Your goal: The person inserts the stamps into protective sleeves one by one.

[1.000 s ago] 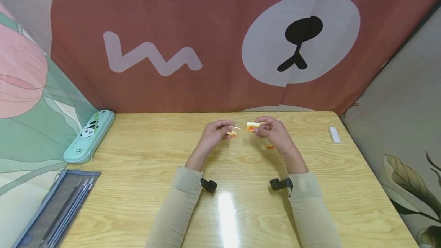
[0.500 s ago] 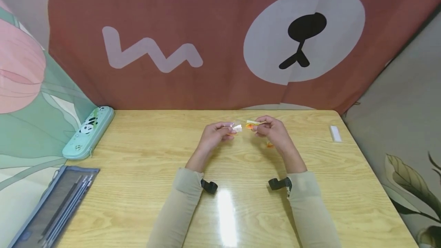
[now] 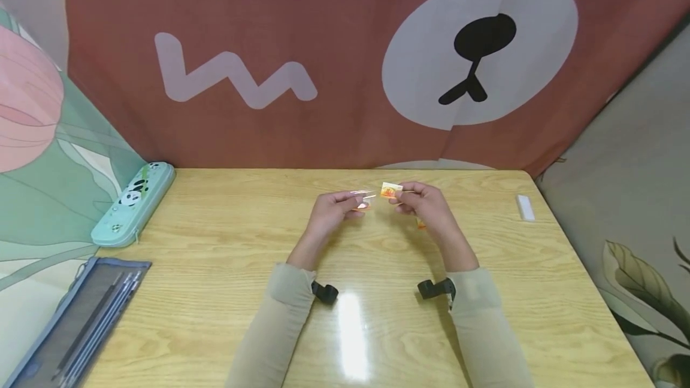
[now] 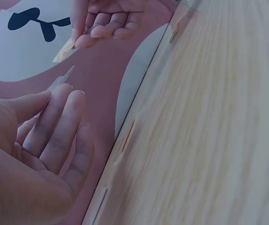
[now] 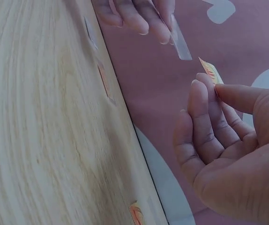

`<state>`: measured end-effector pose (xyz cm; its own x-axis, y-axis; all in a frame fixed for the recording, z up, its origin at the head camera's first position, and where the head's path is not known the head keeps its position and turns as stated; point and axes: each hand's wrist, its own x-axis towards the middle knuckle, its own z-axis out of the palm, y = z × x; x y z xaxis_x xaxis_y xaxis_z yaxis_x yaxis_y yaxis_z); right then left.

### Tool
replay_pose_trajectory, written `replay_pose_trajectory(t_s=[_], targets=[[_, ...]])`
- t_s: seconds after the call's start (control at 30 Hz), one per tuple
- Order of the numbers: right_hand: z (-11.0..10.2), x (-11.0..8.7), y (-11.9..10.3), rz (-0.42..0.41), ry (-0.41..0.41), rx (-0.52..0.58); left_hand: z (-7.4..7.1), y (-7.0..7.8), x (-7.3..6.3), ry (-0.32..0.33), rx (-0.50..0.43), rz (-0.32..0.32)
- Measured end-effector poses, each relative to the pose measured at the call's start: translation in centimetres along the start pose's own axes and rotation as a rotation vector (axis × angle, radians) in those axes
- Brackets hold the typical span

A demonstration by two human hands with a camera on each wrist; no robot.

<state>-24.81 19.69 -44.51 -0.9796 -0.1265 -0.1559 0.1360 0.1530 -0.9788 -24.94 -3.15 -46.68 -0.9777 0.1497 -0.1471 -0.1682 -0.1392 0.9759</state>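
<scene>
My left hand [image 3: 327,212] pinches a thin clear plastic piece [image 5: 180,42] between thumb and forefinger. In my right hand [image 3: 429,211] is a small flat card-like piece [image 3: 390,190] with orange and yellow print, pinched by thumb and fingertips. Both are held above the far part of the table, facing each other with a small gap between. Another orange-printed piece [image 3: 363,207] lies on the table beyond the left fingers, partly hidden. A similar one [image 3: 420,223] shows beside the right hand, mostly covered. What kind of pieces these are is too small to tell.
A white block [image 3: 525,208] lies near the table's right edge. At left are a mint panda pencil case [image 3: 133,205] and a blue mesh pouch [image 3: 102,322] with pencils. A thin clear or pale piece [image 5: 91,33] lies on the table [image 3: 215,292] near its far edge.
The printed piece in my right hand has turned from slanted to face-on. The clear piece in my left has tilted, from a white glare to thin glints. Both hands stay nearly in place.
</scene>
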Motion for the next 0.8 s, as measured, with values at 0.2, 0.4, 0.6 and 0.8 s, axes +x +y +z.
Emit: replay_pose_trajectory(t_s=[0.2,0.4,0.6,0.8], targets=[[-0.11,-0.09,0.03,-0.013,-0.002,0.004,0.32,-0.04,-0.13,-0.001,0.015,0.021],[-0.06,-0.16,-0.18,-0.014,-0.005,0.005,0.01,0.25,-0.47,0.005,0.039,0.021],[0.09,-0.19,-0.31,-0.028,-0.015,0.002,-0.16,0.58,-0.49,0.013,0.058,0.006],[0.26,-0.27,-0.01,-0.02,-0.01,0.003,-0.28,0.57,-0.73,0.016,0.02,-0.013]])
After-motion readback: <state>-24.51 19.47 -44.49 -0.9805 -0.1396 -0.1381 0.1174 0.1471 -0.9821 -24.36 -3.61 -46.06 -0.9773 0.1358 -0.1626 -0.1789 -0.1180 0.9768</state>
